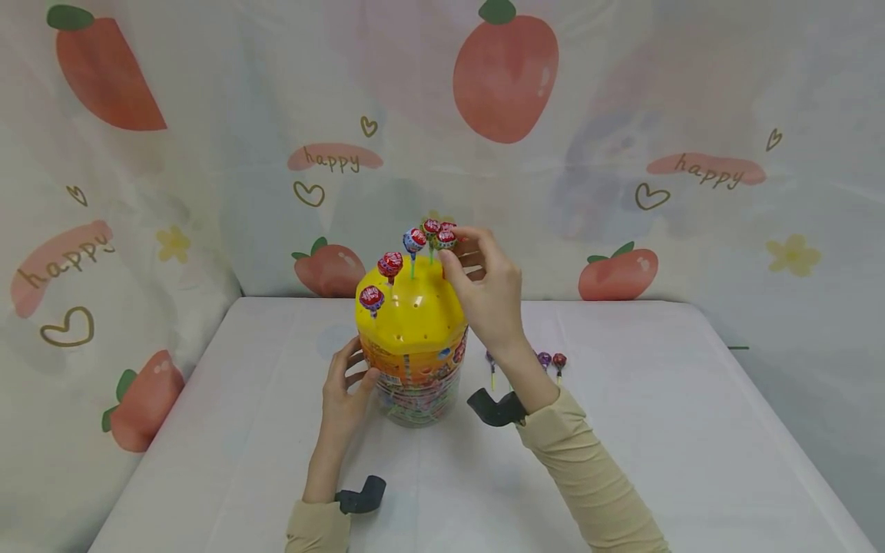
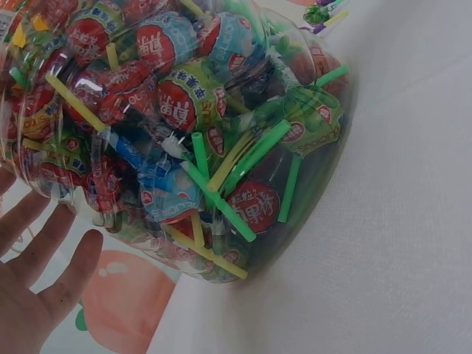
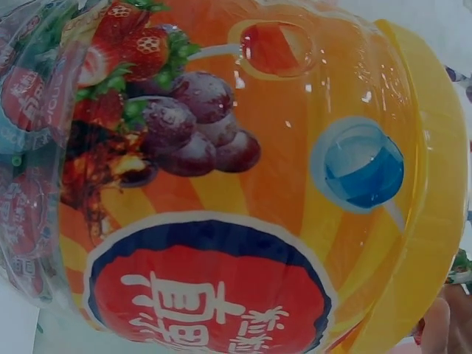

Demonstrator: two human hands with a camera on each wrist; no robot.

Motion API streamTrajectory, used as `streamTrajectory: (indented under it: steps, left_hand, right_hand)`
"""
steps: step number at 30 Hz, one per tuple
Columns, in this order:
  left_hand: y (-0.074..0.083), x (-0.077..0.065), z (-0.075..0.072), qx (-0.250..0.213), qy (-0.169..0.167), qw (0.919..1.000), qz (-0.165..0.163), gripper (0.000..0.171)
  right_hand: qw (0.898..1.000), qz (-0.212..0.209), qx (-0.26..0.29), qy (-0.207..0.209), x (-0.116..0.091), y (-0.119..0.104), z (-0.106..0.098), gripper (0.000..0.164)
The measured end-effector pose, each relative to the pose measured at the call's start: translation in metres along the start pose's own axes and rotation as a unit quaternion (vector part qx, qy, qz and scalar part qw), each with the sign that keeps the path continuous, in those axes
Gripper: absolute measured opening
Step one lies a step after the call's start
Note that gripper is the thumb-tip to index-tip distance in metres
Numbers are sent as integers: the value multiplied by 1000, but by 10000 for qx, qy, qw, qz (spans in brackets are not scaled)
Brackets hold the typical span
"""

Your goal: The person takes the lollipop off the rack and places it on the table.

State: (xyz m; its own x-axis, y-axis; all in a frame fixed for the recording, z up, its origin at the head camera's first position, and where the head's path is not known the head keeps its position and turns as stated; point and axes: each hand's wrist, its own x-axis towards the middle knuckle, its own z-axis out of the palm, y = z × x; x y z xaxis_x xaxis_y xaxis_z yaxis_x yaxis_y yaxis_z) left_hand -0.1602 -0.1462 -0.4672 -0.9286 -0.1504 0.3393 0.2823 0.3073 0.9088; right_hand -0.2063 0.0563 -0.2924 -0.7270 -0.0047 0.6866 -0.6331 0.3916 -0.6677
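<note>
A clear jar of lollipops (image 1: 418, 395) with a yellow domed lid (image 1: 411, 307) stands on the table. My left hand (image 1: 346, 392) holds its left side, thumb toward the front; the left wrist view shows wrapped lollipops (image 2: 184, 110) through the plastic beside the fingers (image 2: 44, 236). My right hand (image 1: 491, 288) is at the lid's right rear, pinching a red-and-green lollipop (image 1: 446, 240); its stick is hidden. Several others stand upright in the lid, including a purple one (image 1: 372, 298), a red one (image 1: 390, 265) and a blue one (image 1: 414, 240).
Several loose lollipops (image 1: 559, 360) lie on the white tablecloth (image 1: 643, 430) right of the jar, partly covered by my right forearm. A fruit-print cloth (image 1: 415, 92) hangs behind the table. Each wrist carries a black mount (image 1: 362, 495).
</note>
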Motion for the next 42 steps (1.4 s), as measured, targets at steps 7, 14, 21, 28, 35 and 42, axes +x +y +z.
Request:
streamTrajectory:
  steps: [7,14,21,28,35,42]
  left_hand:
    - [0,-1,0,-57,-4,10000,27,62]
    - [-1,-3,1,25,29,10000,90,59]
    - [-1,-3,2,-42,26,9999,120,59]
    - [0,-2,1,-46,5,10000,69,58]
    - [1,-2,0,-41,18,9999,101,59]
    - [1,-1,1,-81,11,9999,108,58]
  right_hand:
    - [9995,-122,290,96,3,-2,-5,29]
    - [9990,-128,383,169,0,-2,-13,30]
    - [9989,95,421,174,-10,0,-23,31]
    - [9986,165,427,253,-22,6,-34,29]
    - [9986,260,307,355,-35,17,-45,30]
    - [9966,435,357,602,-52,34,-56,25]
